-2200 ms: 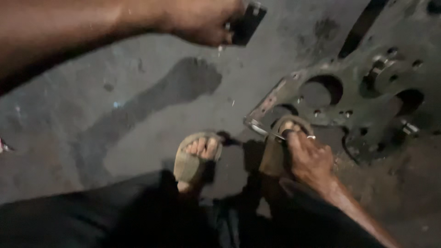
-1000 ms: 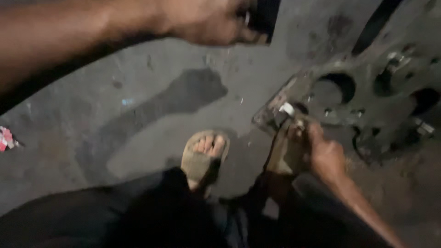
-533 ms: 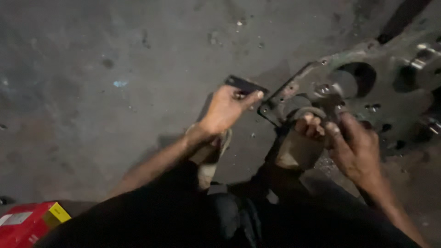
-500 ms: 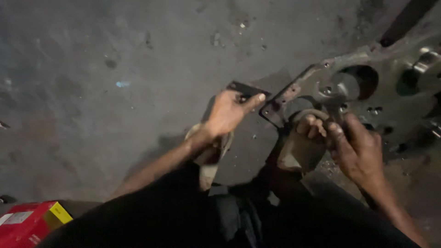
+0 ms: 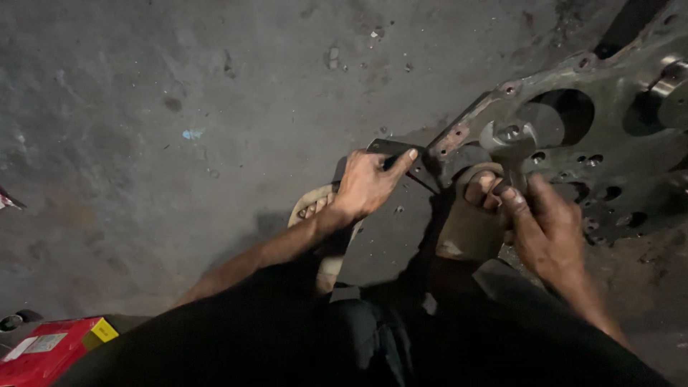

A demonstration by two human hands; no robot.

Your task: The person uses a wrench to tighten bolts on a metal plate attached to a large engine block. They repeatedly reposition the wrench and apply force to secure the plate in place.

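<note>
A flat dark metal piece (image 5: 393, 154) lies against the near corner of a large greasy engine plate (image 5: 609, 154) on the concrete floor (image 5: 179, 107), pinched at its edge by the left hand (image 5: 365, 188), whose thumb stretches along the top while the fingers curl beneath. The left forearm runs down and back toward the body, bare and bent at the wrist. Just beside it, the right hand (image 5: 545, 229) is closed around the handle of a spanner (image 5: 510, 147), its open jaw head resting on the plate by a round hole; the fingers are wrapped tight, knuckles up, and the wrist angles in from the lower right. Two sandalled feet sit below the hands: the left foot (image 5: 315, 215) partly hidden under the left wrist, the right foot (image 5: 469, 215) pressed against the plate's edge and partly covered by the right hand. The plate is cut off by the right and top edges of the frame. Dark trousers (image 5: 358, 337) fill the bottom, their folds lost in shadow. A red and yellow box (image 5: 54, 347) is clipped at the lower left corner.
</note>
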